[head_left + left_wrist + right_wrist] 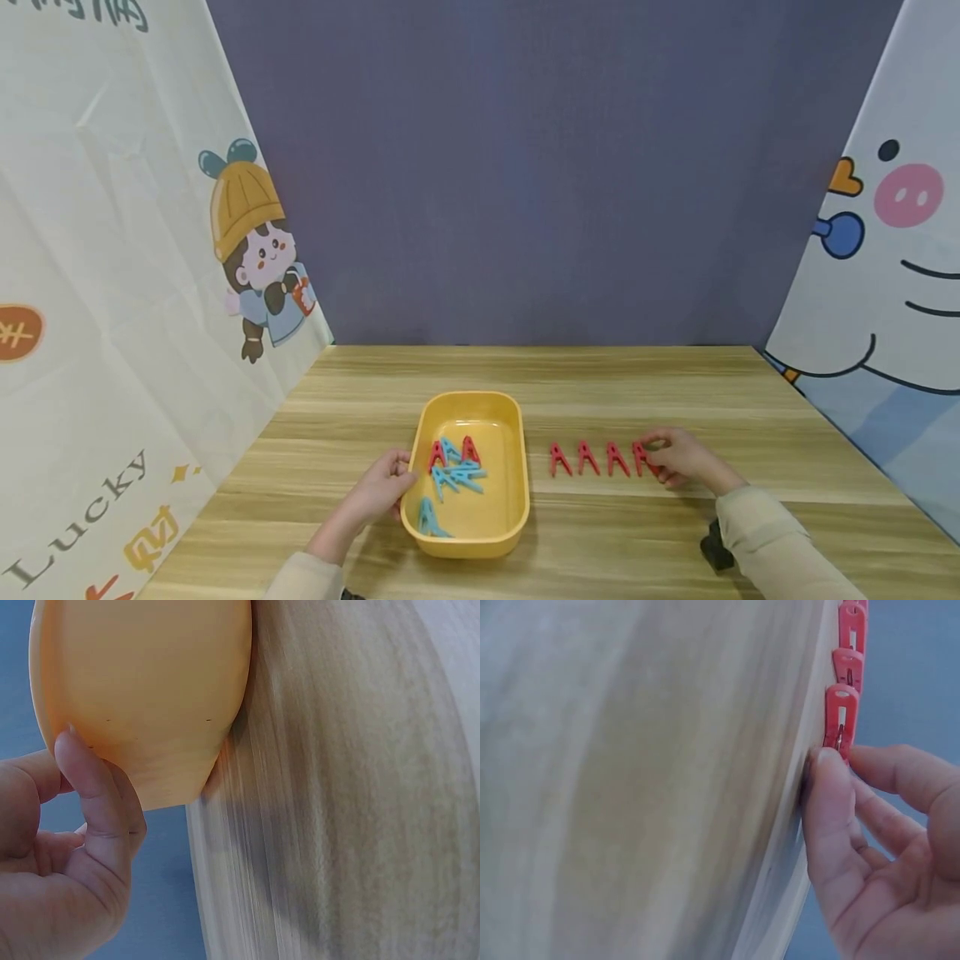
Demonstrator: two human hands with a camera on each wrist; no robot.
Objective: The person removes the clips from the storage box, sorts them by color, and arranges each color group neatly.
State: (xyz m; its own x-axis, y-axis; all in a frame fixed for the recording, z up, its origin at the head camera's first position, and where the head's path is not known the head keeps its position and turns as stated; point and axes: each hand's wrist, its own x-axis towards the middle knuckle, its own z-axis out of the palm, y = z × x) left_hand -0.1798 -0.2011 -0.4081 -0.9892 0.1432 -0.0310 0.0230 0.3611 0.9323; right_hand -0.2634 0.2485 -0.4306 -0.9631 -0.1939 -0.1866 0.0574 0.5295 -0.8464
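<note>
A row of several red clothespins (pixel 588 457) stands on the wooden table, to the right of a yellow tub (pixel 514 533). My right hand (pixel 681 458) pinches the rightmost red clothespin (pixel 841 712) low down, between thumb and forefinger. Its lower end is hidden by the fingertips. At the tub's left side, my left hand (pixel 381 483) grips the rim, and in the left wrist view its fingers bend against the outer wall (pixel 157 697). Inside the tub lie two red clothespins (pixel 470 450) and several light blue clothespins (pixel 429 518), some overlapping.
The wooden table (pixel 322 433) reaches back to a dark blue-grey wall panel (pixel 525 183). Printed cartoon sheets stand at the left (pixel 112 250) and right (pixel 862 308). A small black object (pixel 716 547) shows beside the right sleeve.
</note>
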